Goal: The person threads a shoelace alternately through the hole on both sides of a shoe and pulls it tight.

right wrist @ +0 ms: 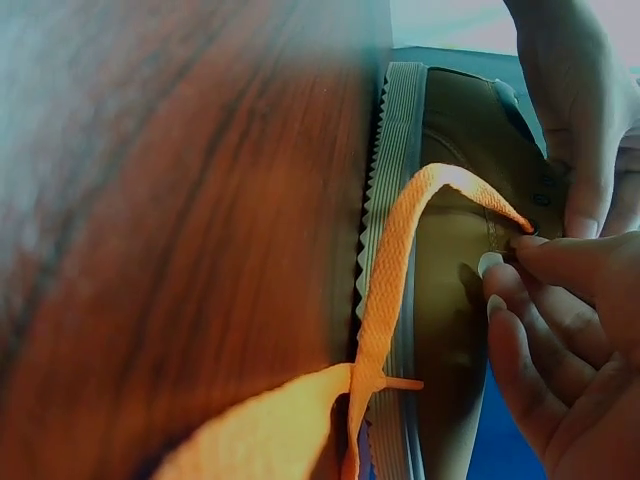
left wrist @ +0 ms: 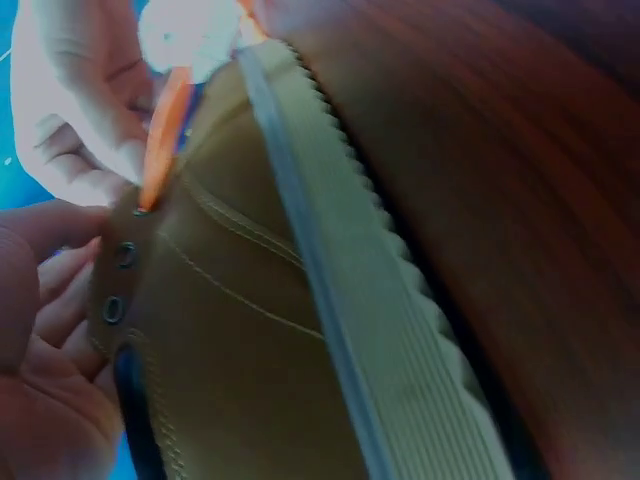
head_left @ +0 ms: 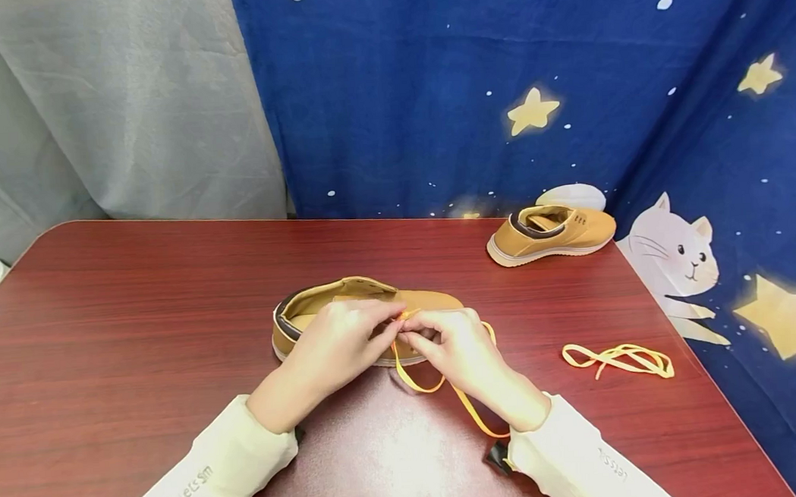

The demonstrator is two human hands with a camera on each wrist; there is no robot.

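A tan shoe (head_left: 437, 299) stands on its sole on the table, toe to the right. My left hand (head_left: 345, 335) pinches the shoe's eyelet flap; in the left wrist view its fingers lie beside two metal eyelets (left wrist: 113, 310) that hold no lace. An orange-yellow shoelace (right wrist: 385, 290) passes through the eyelet nearest the toe and trails over the shoe's side to the tabletop. Close to that eyelet my right hand (head_left: 462, 351) has thumb and fingers together, seemingly pinching the lace at the flap. The fingertips partly hide what is between them. Both hands nearly meet.
Another tan shoe (head_left: 561, 231), without a lace, stands at the table's back right. A second yellow lace (head_left: 620, 359) lies loosely looped near the right edge. Behind the reddish-brown table (head_left: 135, 310) hang a grey curtain (head_left: 156, 103) and a blue one (head_left: 395, 89) with stars.
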